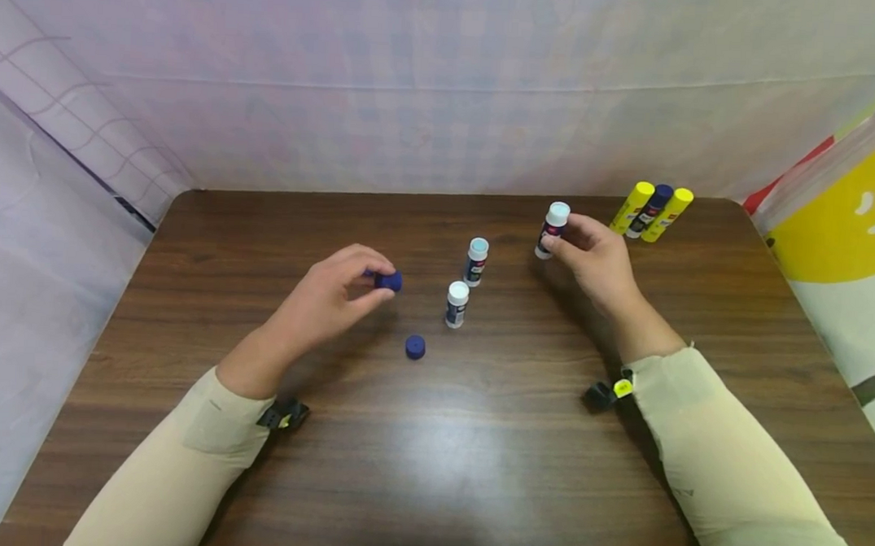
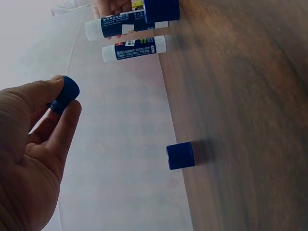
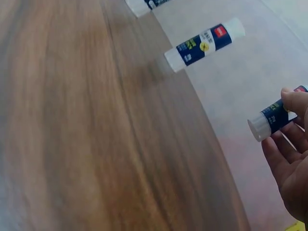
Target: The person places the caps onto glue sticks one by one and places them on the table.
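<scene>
My left hand [image 1: 331, 294] pinches a dark blue glue stick cap [image 1: 389, 281] between thumb and fingers. In the left wrist view that cap [image 2: 70, 90] is held off to the side of another blue cap [image 2: 181, 155] on the table. A further blue cap [image 1: 415, 347] lies nearer the front. Two capless glue sticks, one behind [image 1: 475, 263] and one in front [image 1: 456, 306], stand upright between my hands. At the back right, my right hand [image 1: 601, 262] grips a third capless glue stick [image 1: 554, 223], slightly tilted; its white lower end [image 3: 261, 127] shows in the right wrist view.
Beyond my right hand, a yellow glue stick [image 1: 633, 206], a dark blue one [image 1: 651, 210] and another yellow one [image 1: 668, 215] stand close together. A pale curtain [image 1: 443, 143] hangs along the back edge of the brown wooden table [image 1: 428, 484].
</scene>
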A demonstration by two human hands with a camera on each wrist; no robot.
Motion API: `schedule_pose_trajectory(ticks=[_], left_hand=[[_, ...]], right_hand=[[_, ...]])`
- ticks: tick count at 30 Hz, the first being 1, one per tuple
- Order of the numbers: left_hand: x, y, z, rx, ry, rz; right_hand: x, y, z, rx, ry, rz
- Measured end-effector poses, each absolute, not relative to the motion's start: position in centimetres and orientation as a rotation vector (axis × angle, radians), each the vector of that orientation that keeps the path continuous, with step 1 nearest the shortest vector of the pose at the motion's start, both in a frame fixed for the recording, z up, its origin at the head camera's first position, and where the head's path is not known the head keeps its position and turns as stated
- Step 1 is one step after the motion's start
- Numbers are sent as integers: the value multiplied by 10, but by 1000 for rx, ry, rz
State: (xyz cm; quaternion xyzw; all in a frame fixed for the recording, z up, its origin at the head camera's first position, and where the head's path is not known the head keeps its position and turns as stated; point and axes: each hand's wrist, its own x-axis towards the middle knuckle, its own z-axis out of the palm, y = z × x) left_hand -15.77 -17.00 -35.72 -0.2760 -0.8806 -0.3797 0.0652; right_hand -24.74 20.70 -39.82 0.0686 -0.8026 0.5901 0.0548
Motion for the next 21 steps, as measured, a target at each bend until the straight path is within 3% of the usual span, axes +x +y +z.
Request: schedule_pose_trajectory(ticks=[21], left_hand=[[-168, -158, -335, -848, -2578, -1123]], right_hand=[[-219, 169, -344, 463, -2364, 1795]])
